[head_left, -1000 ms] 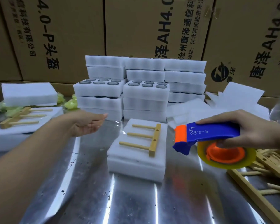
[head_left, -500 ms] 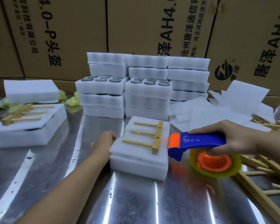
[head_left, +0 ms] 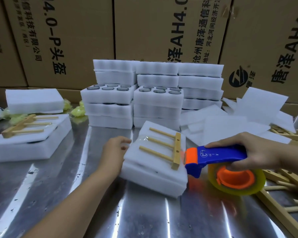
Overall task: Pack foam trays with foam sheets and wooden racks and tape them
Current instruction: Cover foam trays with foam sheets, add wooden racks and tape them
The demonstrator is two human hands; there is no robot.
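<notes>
A white foam tray lies in the middle of the metal table, covered by a foam sheet with a wooden rack on top and a strip of clear tape across its left part. My left hand grips the tray's left edge and has it slightly turned and tilted. My right hand holds a blue and orange tape dispenser with a yellowish tape roll, its orange nose close to the tray's right edge beside the rack's crossbar.
Stacks of foam trays stand at the back before cardboard boxes. A second tray with a rack sits at the left. Loose foam sheets lie at the right, wooden racks beyond the dispenser.
My left hand came down from mid-air onto the tray's left edge and turned the tray. The dispenser moved left and down toward the tray's right side.
</notes>
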